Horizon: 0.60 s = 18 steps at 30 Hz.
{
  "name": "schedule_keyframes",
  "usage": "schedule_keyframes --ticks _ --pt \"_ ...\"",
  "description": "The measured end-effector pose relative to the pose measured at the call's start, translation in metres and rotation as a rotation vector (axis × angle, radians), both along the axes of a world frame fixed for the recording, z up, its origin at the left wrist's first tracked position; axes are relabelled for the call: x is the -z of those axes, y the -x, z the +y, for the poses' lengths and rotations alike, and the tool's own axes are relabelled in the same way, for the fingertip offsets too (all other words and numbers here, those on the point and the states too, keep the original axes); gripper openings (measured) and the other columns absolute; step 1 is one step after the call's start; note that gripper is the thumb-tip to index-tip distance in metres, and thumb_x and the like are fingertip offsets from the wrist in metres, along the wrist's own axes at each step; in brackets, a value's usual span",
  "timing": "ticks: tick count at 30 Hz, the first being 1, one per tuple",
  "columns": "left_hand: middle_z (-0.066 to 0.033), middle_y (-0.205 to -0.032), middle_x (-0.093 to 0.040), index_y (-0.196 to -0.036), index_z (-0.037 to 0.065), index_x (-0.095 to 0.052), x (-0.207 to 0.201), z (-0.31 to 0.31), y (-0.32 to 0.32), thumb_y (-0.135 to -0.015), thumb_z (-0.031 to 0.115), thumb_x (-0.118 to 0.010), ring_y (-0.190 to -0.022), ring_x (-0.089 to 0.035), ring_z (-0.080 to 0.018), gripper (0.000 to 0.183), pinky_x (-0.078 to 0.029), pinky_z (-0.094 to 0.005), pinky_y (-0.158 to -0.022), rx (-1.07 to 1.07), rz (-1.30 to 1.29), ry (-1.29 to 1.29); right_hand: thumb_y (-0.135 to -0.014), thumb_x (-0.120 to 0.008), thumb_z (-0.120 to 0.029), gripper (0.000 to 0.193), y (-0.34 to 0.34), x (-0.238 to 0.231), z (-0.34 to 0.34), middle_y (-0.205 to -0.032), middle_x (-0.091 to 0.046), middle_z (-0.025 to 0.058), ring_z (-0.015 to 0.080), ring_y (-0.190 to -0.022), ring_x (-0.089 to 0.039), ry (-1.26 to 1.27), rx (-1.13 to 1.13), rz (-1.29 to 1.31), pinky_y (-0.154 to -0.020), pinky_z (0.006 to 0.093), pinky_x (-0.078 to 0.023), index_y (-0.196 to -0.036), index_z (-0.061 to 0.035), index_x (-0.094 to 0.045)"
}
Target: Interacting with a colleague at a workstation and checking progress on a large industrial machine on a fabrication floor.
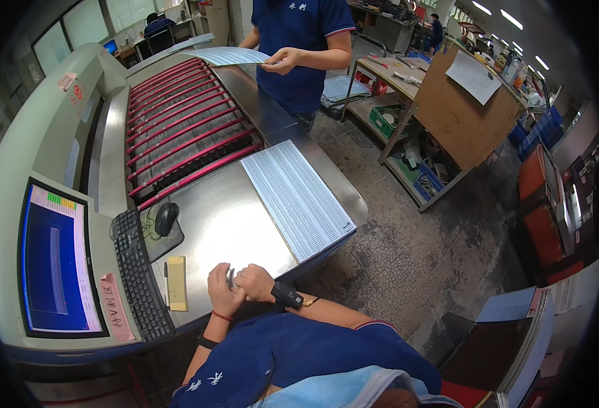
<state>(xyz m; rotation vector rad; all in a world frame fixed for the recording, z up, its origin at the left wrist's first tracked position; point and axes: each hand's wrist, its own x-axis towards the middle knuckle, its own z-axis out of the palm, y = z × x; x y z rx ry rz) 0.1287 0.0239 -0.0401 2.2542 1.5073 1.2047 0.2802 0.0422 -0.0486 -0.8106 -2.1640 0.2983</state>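
1. Circuit-board panel (299, 198), head view: white, with rows of dark marks; lies flat on the metal desk (211, 238), near edge about at the desk's rim. Exact overhang can't be told.
2. Left hand (224, 292): fingers half curled, just short of the panel. Right hand (255, 282): loosely closed, against the left. Something small and grey shows between them; can't tell what it is, or whether either grips it.
3. Handling, as judged: thin, light for its area, springy. A co-worker (294, 30) holds a similar white sheet (235, 56), which bows. Face probably smooth, likely to slide on bare metal; sharp bending could crack it.
4. Best hold, as judged: opposite long edges, both hands, fingertips under, thumbs at the margins, off the marked rows. Near corner looks easiest to lift first.
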Motion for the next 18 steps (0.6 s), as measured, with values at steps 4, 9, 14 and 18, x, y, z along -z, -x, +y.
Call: schedule_keyframes --ticks 4,9,14,18 --pt "-0.0211 -0.113 -0.057 -0.115 -0.002 -0.054 -0.0012 0.0003 -0.0005 -0.066 0.020 -0.069 -0.101 -0.055 -0.0388 0.056 -0.044 -0.0455 -0.090 0.001 -0.004 0.007 -0.071 -0.070 -0.021 0.023 -0.0005 -0.0006 0.0002 -0.061 -0.054 0.0091 0.0284 -0.059 -0.055 0.000 -0.002 0.006 -0.061 0.0388 -0.043 -0.066 -0.0098 -0.051" --pt "-0.0211 -0.113 -0.057 -0.115 -0.002 -0.054 0.0004 0.0005 -0.0001 -0.067 0.020 -0.069 -0.102 -0.055 -0.0389 0.055 -0.044 -0.0454 -0.090 0.003 -0.004 -0.001 -0.071 -0.069 -0.017 0.015 -0.0013 -0.0031 0.0002 -0.061 -0.058 0.0091 0.0274 -0.061 -0.059 0.030 -0.001 -0.045 -0.064 0.0380 -0.045 -0.069 -0.0083 -0.057" --pt "-0.0209 -0.113 -0.057 -0.116 -0.002 -0.054 0.0008 0.0006 -0.0003 -0.067 0.019 -0.069 -0.102 -0.055 -0.0388 0.055 -0.044 -0.0454 -0.090 0.003 -0.007 -0.005 -0.072 -0.070 -0.017 0.015 -0.0003 -0.0001 0.0003 -0.061 -0.058 0.0091 0.0273 -0.061 -0.059 0.022 0.002 -0.037 -0.063 0.0379 -0.045 -0.069 -0.0084 -0.057" --pt "-0.0208 -0.113 -0.057 -0.116 -0.002 -0.054 0.0020 0.0008 0.0000 -0.066 0.018 -0.069 -0.102 -0.055 -0.0388 0.056 -0.044 -0.0455 -0.090 0.005 -0.004 -0.009 -0.073 -0.070 -0.022 0.023 0.0004 0.0023 0.0001 -0.062 -0.054 0.0091 0.0283 -0.060 -0.055 0.003 -0.002 -0.006 -0.062 0.0388 -0.043 -0.067 -0.0098 -0.051"
